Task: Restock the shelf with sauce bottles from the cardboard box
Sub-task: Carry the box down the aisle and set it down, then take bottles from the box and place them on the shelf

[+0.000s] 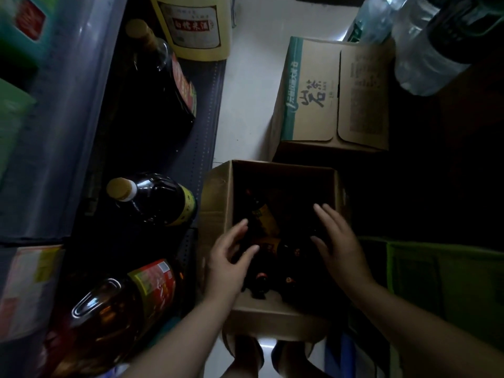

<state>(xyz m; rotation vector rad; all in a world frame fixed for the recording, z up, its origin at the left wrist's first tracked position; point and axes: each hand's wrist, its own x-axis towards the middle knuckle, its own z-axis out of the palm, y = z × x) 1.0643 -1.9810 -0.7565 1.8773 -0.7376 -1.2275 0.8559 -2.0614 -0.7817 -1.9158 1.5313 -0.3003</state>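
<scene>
In the lower middle of the frame we see the open cardboard box (218, 192) sitting on the pale floor (253, 77), and inside it lie the dark sauce bottles (260, 211); the interior is dim, so we cannot count them, though 1 with a yellow label lies tilted toward the upper left of the box and 2 red caps show near its lower edge. Our left hand (227, 259) reaches into the box from the lower left, its fingers loosely spread and slightly bent over the bottles; we cannot tell whether the fingertips touch one, and nothing is gripped. Our right hand (336, 241) reaches in from the lower right, fingers extended and relaxed above the right part of the box, holding nothing.

Just left of the box runs the dark shelf (201, 113), from the top of the frame down to the lower left. On it, near the box, stands a dark bottle with a yellow cap (152, 199); below it, at lower left, lies a large amber oil jug with a red label (114, 309). Higher up the shelf we see another tall dark bottle (161, 85) and, at top centre, a pale yellow jug (195, 25). Above the open box, in the upper right, a closed printed carton (335, 94) rests on the floor. Clear plastic water bottles (420, 58) fill the top right corner, and a green crate (447, 271) sits at the right edge.
</scene>
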